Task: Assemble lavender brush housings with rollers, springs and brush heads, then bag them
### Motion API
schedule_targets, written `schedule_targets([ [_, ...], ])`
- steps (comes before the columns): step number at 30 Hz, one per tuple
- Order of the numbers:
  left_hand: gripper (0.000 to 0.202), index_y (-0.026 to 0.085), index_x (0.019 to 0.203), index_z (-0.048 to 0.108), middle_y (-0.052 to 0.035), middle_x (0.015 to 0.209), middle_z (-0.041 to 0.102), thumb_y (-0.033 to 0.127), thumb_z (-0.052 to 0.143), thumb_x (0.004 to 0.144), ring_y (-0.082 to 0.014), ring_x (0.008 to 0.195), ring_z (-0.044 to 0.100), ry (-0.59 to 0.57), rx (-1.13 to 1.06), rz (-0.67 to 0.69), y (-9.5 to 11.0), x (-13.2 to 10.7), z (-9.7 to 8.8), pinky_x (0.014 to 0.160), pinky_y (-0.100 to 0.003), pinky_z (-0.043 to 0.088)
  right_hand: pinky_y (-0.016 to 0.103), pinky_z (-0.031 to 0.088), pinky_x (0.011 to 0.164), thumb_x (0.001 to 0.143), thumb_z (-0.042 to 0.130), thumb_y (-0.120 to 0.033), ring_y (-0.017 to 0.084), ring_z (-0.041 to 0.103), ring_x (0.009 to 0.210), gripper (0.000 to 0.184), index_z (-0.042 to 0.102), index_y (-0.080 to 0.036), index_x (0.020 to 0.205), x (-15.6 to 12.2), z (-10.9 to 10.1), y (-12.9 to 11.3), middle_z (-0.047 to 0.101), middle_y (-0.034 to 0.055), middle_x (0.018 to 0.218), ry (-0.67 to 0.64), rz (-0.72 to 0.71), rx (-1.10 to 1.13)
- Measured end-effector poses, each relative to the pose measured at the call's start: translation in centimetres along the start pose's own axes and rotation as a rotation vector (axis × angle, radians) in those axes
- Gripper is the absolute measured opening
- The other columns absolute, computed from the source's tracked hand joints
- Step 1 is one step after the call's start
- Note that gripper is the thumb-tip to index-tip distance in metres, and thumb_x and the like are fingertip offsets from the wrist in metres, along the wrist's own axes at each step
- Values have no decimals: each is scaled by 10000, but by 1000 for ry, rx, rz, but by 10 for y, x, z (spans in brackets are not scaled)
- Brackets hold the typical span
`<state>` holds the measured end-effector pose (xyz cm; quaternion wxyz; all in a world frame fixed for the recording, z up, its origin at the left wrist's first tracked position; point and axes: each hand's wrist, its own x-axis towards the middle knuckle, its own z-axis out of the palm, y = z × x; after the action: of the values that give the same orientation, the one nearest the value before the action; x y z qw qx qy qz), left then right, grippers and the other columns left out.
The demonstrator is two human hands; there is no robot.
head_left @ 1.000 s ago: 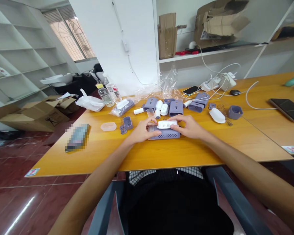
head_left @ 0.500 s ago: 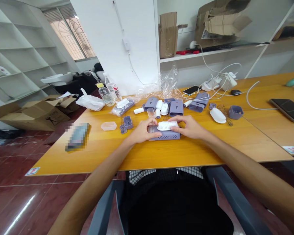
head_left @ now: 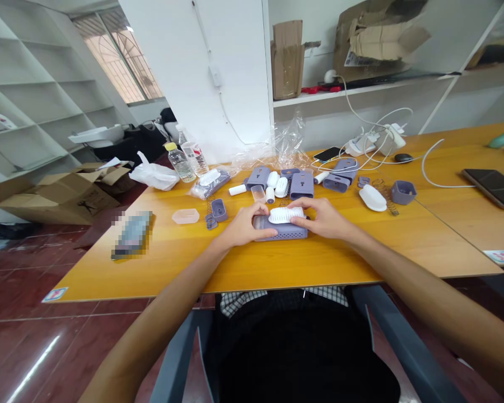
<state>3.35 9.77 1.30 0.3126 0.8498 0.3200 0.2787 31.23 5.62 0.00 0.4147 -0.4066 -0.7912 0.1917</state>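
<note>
A white oval piece with a ridged, bristle-like side, which looks like a brush head [head_left: 286, 215], lies along the top of a purple plastic case [head_left: 279, 230] with a perforated front. My right hand [head_left: 319, 218] grips the right end of the white piece between thumb and fingers. At the left end of the case, my left hand [head_left: 248, 225] is curled with its thumb in front and fingers behind. Just beyond my hands stand more purple cases [head_left: 301, 184], a second white oval brush head [head_left: 281, 187] and a small white roller [head_left: 270, 195].
On the left are a clear plastic tray [head_left: 185, 216], a purple cup [head_left: 219, 209] and two bottles [head_left: 180, 162]. To the right are a white oval lid [head_left: 373, 198], metal springs [head_left: 391, 208], another purple cup [head_left: 404, 192] and white cables [head_left: 373, 148]. A tablet [head_left: 496, 187] lies far right.
</note>
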Motion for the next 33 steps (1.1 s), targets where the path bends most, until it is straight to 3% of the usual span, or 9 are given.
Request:
schedule_targets([
  [6, 559, 215, 1048, 579, -83, 1128, 723, 569, 900, 759, -277, 1051, 706, -2, -135, -75, -3, 4, 0, 916, -416, 540, 472, 601, 959, 959, 718, -361, 273, 768, 1028, 241, 772, -244, 1162, 1, 4, -1, 828, 77, 1153, 34, 34, 16],
  [11, 618, 226, 924, 472, 7, 883, 657, 605, 913, 714, -169, 777, 635, -38, -287, -178, -11, 11, -1, 692, -294, 473, 419, 622, 855, 979, 682, -402, 252, 764, 950, 225, 773, -231, 1094, 4, 8, -3, 827, 77, 1094, 54, 75, 89],
  [14, 643, 234, 861, 412, 49, 787, 570, 628, 899, 713, -128, 689, 551, -45, -318, -205, -12, 12, 0, 636, -263, 409, 411, 627, 835, 982, 670, -414, 243, 759, 914, 228, 772, -228, 1065, 6, 9, -3, 825, 75, 1072, 54, 97, 116],
  [20, 624, 239, 815, 397, 55, 760, 502, 629, 874, 716, -142, 709, 512, -63, -254, -182, -7, 13, -1, 658, -276, 393, 412, 641, 796, 911, 750, -431, 237, 758, 859, 256, 776, -220, 1053, 6, 6, -1, 826, 78, 1040, 5, 143, 211],
  [26, 632, 241, 808, 404, 40, 763, 530, 663, 866, 713, -206, 831, 628, -55, -204, -162, -5, 12, -1, 698, -298, 451, 421, 629, 842, 909, 740, -435, 267, 775, 970, 270, 825, -231, 1064, 7, -1, 0, 841, 87, 1094, -59, 136, 242],
  [30, 596, 233, 872, 476, -10, 902, 641, 664, 861, 728, -246, 930, 658, -49, -104, -110, -1, 7, 1, 777, -347, 492, 422, 622, 849, 872, 776, -417, 272, 777, 977, 270, 834, -237, 1064, 5, -3, 3, 845, 80, 1098, -70, 130, 243],
  [33, 580, 223, 1026, 574, -56, 1082, 703, 637, 871, 748, -266, 984, 661, -17, 17, -48, 3, 2, 3, 881, -406, 507, 435, 613, 876, 849, 798, -370, 283, 774, 1012, 270, 828, -239, 1082, 3, -3, 4, 841, 81, 1120, -37, 108, 210],
])
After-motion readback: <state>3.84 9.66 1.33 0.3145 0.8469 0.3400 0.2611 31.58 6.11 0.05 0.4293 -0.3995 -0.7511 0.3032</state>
